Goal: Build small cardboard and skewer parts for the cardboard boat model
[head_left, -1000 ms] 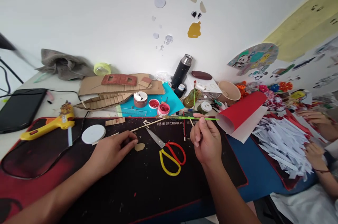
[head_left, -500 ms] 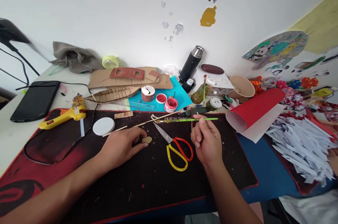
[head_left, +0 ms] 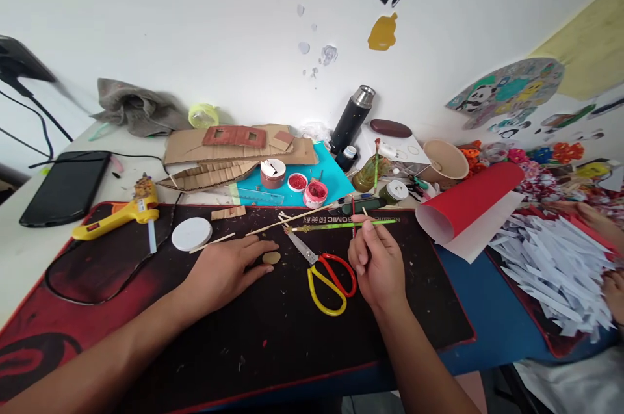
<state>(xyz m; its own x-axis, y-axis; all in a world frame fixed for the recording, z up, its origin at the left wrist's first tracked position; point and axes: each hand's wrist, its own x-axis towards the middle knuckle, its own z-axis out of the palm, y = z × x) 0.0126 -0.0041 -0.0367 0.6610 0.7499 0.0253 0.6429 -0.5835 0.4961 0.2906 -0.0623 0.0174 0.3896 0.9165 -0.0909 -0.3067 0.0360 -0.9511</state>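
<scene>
My left hand (head_left: pixel 229 271) rests palm down on the dark mat (head_left: pixel 273 342), fingers apart around a small tan disc (head_left: pixel 271 258) that lies on the mat. My right hand (head_left: pixel 379 257) is raised a little, closed on a green paintbrush (head_left: pixel 336 225), whose bristles point left. A thin pale stick end and a dark red stick show by its fingertips; whether they are held I cannot tell. Between the hands lie scissors (head_left: pixel 325 271) with red and yellow handles. Wooden sticks (head_left: pixel 273 225) cross above them.
A yellow glue gun (head_left: pixel 117 218), a phone (head_left: pixel 65 186) and a white lid (head_left: pixel 192 234) are at the left. Behind are a cardboard boat (head_left: pixel 209 177), red paint (head_left: pixel 314 192) and a flask (head_left: pixel 353 118). Right: red paper (head_left: pixel 470 199), paper strips (head_left: pixel 556 264), another person's hands (head_left: pixel 614 290).
The fingers of my left hand have spread away from the disc. My right hand has shifted slightly left with the brush. Another person's hand has come further into view at the right.
</scene>
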